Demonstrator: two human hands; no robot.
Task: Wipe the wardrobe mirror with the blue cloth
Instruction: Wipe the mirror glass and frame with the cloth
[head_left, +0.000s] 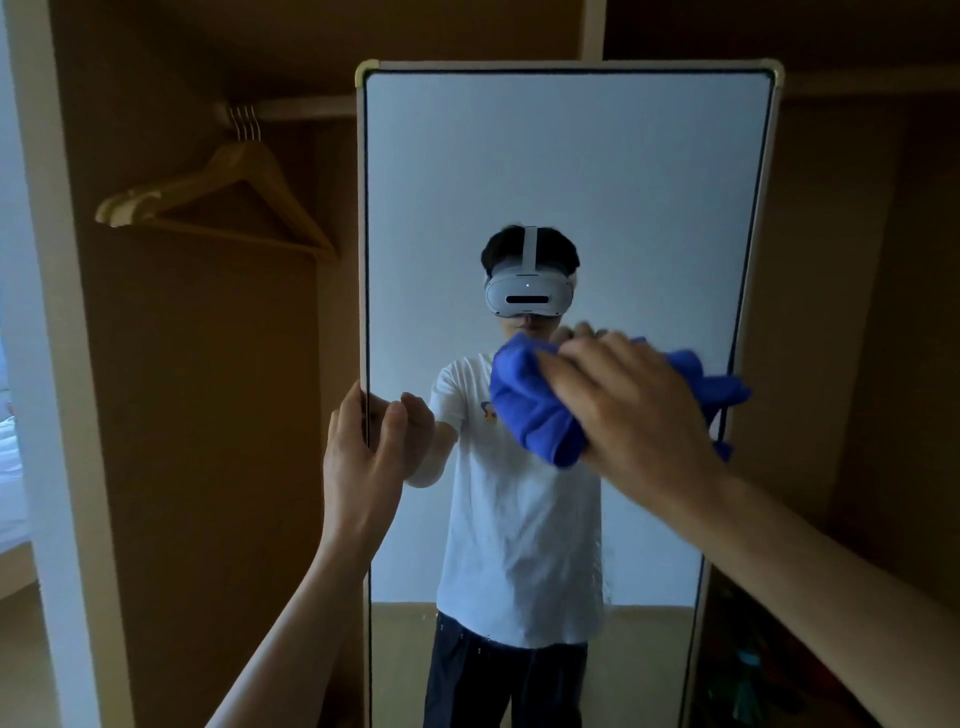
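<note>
Risk: a hard push from the right hand (634, 410) could swing the wardrobe mirror (566, 171) if the left hand (363, 457) slips off its left edge; the left thumb on the glass may smear it. Blue cloth (530, 410) is bunched against the glass at mid-height, right of centre. Right arm reaches in from lower right, fingers curled over the cloth; left fingers wrap the edge.

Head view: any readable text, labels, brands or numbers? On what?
No readable text anywhere in this view.
The graphic on the white T-shirt reflected in the mirror: a small blue and yellow print, blurred and partly hidden by the blue cloth; unreadable.
The headset in the reflection: no legible brand.
The hangers: no marks visible.
</note>
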